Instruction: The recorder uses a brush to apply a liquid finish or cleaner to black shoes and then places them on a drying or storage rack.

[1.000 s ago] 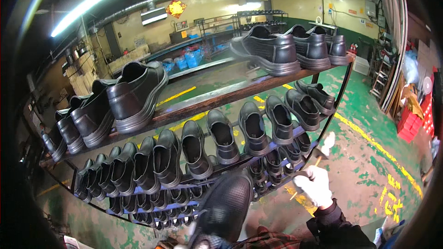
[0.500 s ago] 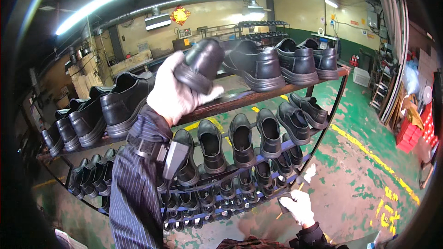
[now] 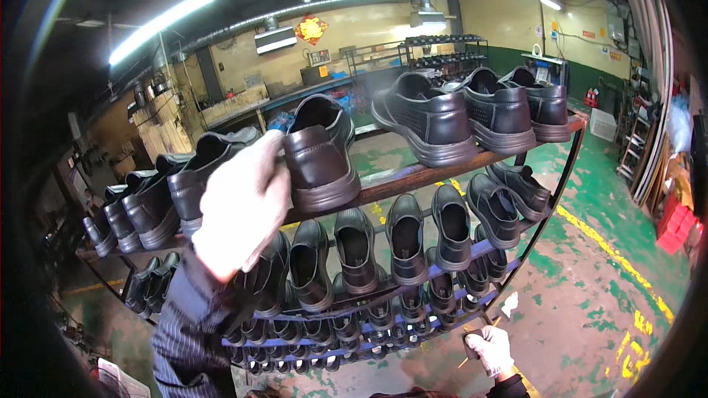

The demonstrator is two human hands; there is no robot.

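My left hand (image 3: 247, 203), in a white glove, is beside the heel of a black slip-on shoe (image 3: 321, 166). Its fingers lie along the shoe's left side, not wrapped round it. The shoe stands upright with its heel toward me on the top bar (image 3: 383, 190) of a shoe rack. Low at the right, my gloved right hand (image 3: 493, 350) is closed on a thin wooden stick (image 3: 463, 362) with a small dark piece by the fingers. A white tuft (image 3: 509, 305) shows near the stick's upper end; whether it is attached I cannot tell.
Black shoes line the top tier on both sides, such as a perforated one (image 3: 431, 118) to the right. Lower tiers hold many more shoes (image 3: 405, 239). The rack's curved metal end post (image 3: 542, 243) bounds the right. Red boxes (image 3: 675, 225) stand farther right on the worn green floor.
The shoe was tilted in my left hand above the top bar; now it stands upright there. My left hand has drawn back left and down. My right hand keeps its hold on the stick.
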